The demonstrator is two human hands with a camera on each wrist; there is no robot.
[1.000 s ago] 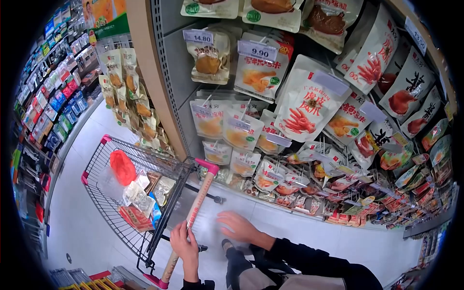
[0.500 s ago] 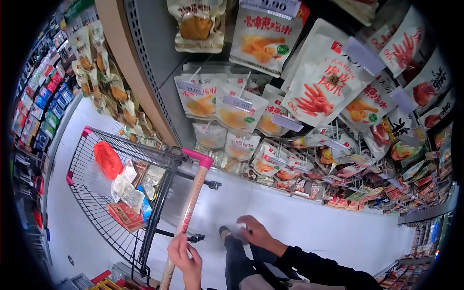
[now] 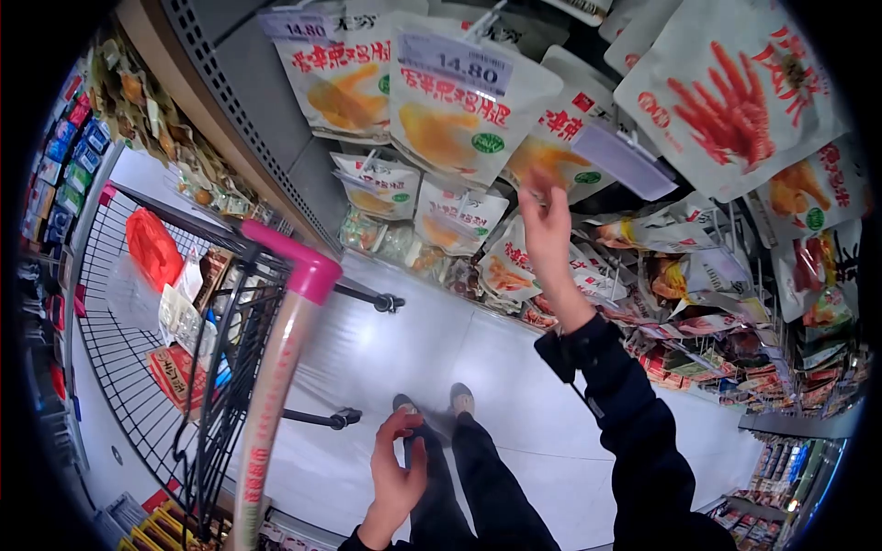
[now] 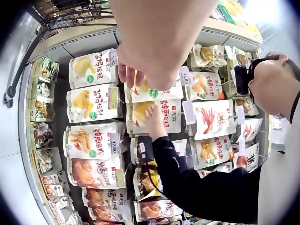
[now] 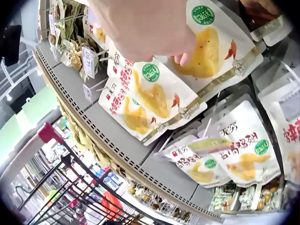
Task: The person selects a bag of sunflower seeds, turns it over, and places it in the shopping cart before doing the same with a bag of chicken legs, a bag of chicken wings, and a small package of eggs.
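My right hand (image 3: 547, 234) reaches up to the rack, fingertips right at a white snack pouch (image 3: 562, 138) printed with a chicken drumstick. In the right wrist view that hand (image 5: 145, 33) overlaps a pouch with a large yellow chicken picture (image 5: 204, 54), and most of its fingers are hidden. My left hand (image 3: 400, 468) hangs over the floor beside the shopping cart's handle (image 3: 276, 395), its fingers loosely bent around nothing. The left wrist view has the left hand (image 4: 159, 47) large in front of the hanging pouches, the right hand (image 4: 152, 117) against one beyond it.
The wire cart (image 3: 129, 340) stands to the left, carrying a red bag (image 3: 153, 248) and several packages. Price tags (image 3: 459, 64) stick out on hooks before the pouches. A chicken-feet pouch (image 3: 735, 101) hangs at the upper right. A shelf upright (image 3: 220, 119) divides the racks.
My right hand has risen from over the floor to the hanging pouches. My left hand has come off the cart handle and moved right. The view has moved closer to the rack.
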